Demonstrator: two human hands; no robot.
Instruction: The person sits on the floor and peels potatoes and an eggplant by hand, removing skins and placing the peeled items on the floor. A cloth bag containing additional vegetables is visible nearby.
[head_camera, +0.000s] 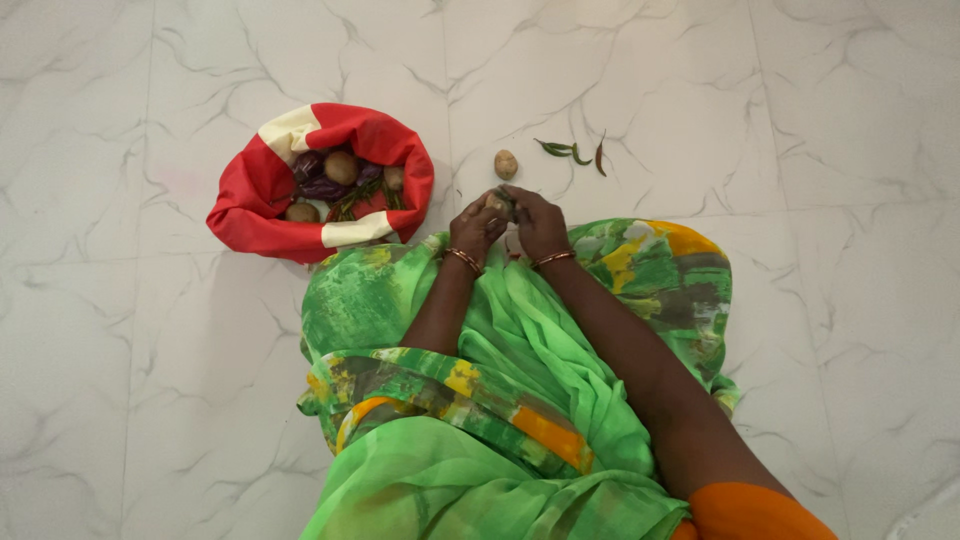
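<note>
Small potato (499, 203) pinched btwn both hands, left (476, 226) & right (538, 222), above floor (800, 120); peeling/checking step, firm grip needed.

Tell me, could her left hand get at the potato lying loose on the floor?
Probably yes. The potato lies on bare floor just beyond the left hand, with nothing between them. But both hands are closed around a small vegetable, so it would have to let go first.
</note>
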